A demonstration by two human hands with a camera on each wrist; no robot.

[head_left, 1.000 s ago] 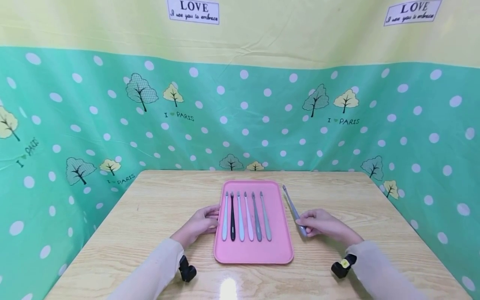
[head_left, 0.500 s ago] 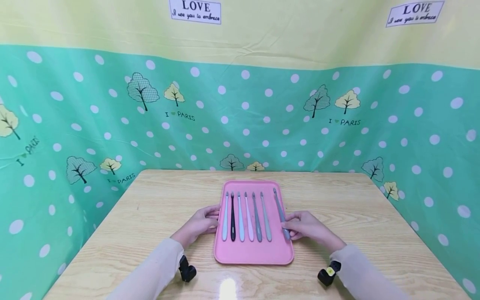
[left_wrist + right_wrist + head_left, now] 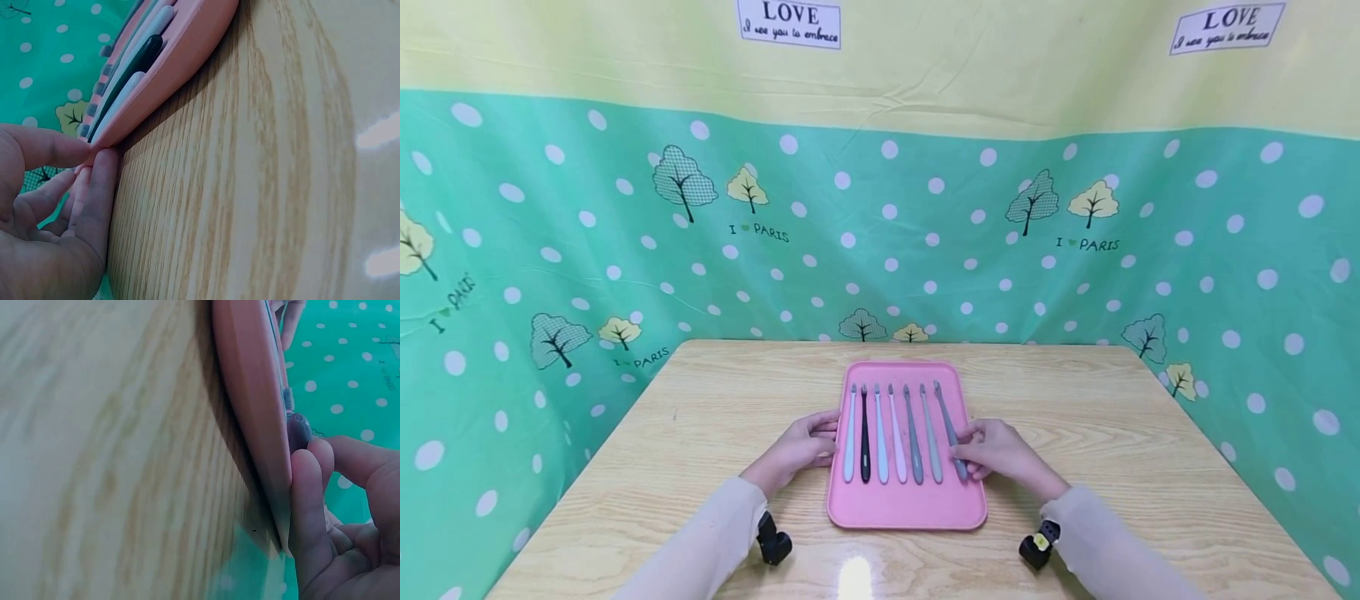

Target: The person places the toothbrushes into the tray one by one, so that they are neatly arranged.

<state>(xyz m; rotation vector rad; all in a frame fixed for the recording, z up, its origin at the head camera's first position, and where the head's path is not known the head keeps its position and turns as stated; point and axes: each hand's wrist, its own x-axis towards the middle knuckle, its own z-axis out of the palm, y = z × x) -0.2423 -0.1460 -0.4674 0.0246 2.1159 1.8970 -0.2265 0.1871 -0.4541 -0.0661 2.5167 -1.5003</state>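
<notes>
A pink tray (image 3: 906, 507) lies on the table with a row of toothbrushes, heads toward the far side. From the left come a pale blue one (image 3: 850, 450), a black one (image 3: 865, 450), another pale blue, a pink one (image 3: 898, 446), a grey-blue one (image 3: 914, 446) and a grey-green one (image 3: 933, 450). My right hand (image 3: 1000, 454) pinches the handle of a dark grey-blue toothbrush (image 3: 945, 412) at the row's right end, slanting over the tray. In the right wrist view its rounded handle end (image 3: 299, 431) shows by the fingertips. My left hand (image 3: 801, 442) pinches the tray's left rim.
The light wooden table (image 3: 722, 379) carries the tray near its middle. Behind and beside it hangs a green and yellow curtain (image 3: 925, 208) with dots and trees. Each wrist bears a small black camera, such as the left one (image 3: 773, 542).
My right hand has moved left with the grey-blue toothbrush, from the table beside the tray to over its right part, near the other toothbrushes. The left hand and tray have stayed in place.
</notes>
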